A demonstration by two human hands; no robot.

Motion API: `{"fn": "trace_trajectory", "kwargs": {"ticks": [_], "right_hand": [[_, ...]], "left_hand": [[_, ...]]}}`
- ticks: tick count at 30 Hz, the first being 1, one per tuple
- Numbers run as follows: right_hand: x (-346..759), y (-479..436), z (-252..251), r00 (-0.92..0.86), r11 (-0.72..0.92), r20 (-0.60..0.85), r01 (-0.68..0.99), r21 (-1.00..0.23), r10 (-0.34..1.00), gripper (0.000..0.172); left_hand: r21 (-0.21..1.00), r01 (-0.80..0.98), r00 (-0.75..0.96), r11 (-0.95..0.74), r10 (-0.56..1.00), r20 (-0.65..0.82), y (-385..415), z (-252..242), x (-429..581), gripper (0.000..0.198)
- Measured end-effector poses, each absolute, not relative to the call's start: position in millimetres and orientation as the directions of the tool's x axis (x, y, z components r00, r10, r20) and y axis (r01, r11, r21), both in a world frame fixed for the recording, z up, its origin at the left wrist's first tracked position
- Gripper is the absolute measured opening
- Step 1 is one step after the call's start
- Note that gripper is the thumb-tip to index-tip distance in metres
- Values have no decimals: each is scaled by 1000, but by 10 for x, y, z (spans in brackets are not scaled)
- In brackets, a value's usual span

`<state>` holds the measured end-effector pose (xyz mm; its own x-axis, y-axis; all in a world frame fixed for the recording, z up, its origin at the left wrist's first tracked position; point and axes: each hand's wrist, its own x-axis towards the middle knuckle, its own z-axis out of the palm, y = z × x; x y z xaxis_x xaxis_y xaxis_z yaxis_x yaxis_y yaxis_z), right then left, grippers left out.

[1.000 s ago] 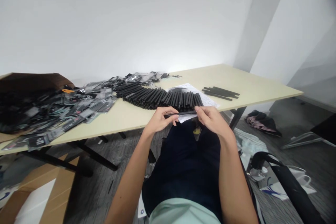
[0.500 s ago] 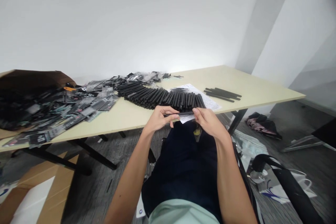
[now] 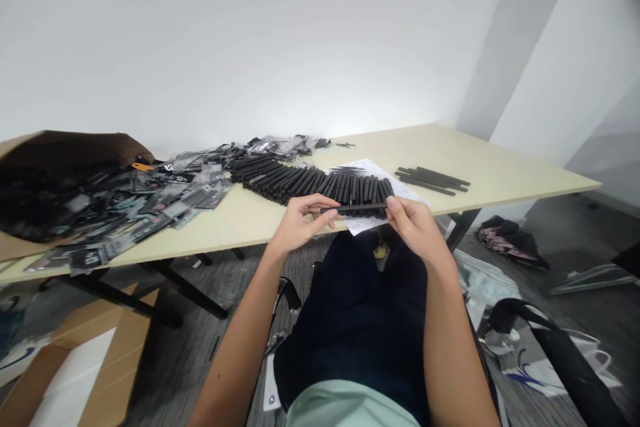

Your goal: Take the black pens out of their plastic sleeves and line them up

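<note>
A slim black pen-like stick [image 3: 361, 208] lies level between my two hands, just above the table's front edge. My left hand [image 3: 305, 221] pinches its left end between thumb and fingers. At the other end, my right hand [image 3: 411, 221] grips it with thumb and forefinger. Right behind them a long, dense row of similar black sticks [image 3: 300, 181] curves across the table. A white printed sheet [image 3: 407, 192] lies partly under the row, with thinner dark sticks [image 3: 349, 169] on it. To the right, several black sticks [image 3: 433, 180] rest side by side on the tabletop.
Clear plastic packets with black cards [image 3: 165, 197] heap up on the table's [image 3: 520, 170] left, spilling from a brown carton [image 3: 95, 143]. An open cardboard box [image 3: 117, 363] stands on the floor at lower left. Bags [image 3: 545, 363] and a dark chair arm [image 3: 565, 353] are at right.
The right hand has shifted right along the stick, and more of the stick shows between the hands. The view has turned slightly left.
</note>
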<state>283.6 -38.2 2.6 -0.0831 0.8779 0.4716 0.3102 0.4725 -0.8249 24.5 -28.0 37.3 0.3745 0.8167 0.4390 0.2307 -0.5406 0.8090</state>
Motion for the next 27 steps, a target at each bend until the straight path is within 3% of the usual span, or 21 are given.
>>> {"fn": "trace_trajectory", "kwargs": {"ticks": [3, 6, 9, 11, 15, 19, 27], "right_hand": [[2846, -381, 22, -137, 423, 403, 194, -885, 905, 57], [2970, -361, -15, -118, 385, 370, 152, -910, 922, 61], [3231, -336, -103, 85, 351, 372, 192, -916, 924, 59], [3421, -328, -176, 217, 323, 361, 192, -927, 907, 56], [3669, -327, -286, 350, 337, 363, 133, -932, 864, 48], [3709, -319, -322, 401, 351, 369, 119, -929, 839, 44], [3588, -299, -328, 339, 314, 348, 150, -937, 874, 42]], "left_hand": [[730, 320, 280, -604, 796, 536, -275, 473, 124, 26], [687, 362, 83, -630, 756, 649, -72, 546, -105, 30], [655, 506, -124, -562, 704, 699, 304, 606, -470, 34], [600, 678, -224, -425, 658, 719, 564, 641, -742, 32], [490, 864, -300, -118, 661, 688, 898, 653, -1142, 24], [484, 871, -302, -76, 695, 653, 993, 574, -1283, 24], [478, 876, -279, -71, 733, 621, 1062, 453, -1326, 24]]}}
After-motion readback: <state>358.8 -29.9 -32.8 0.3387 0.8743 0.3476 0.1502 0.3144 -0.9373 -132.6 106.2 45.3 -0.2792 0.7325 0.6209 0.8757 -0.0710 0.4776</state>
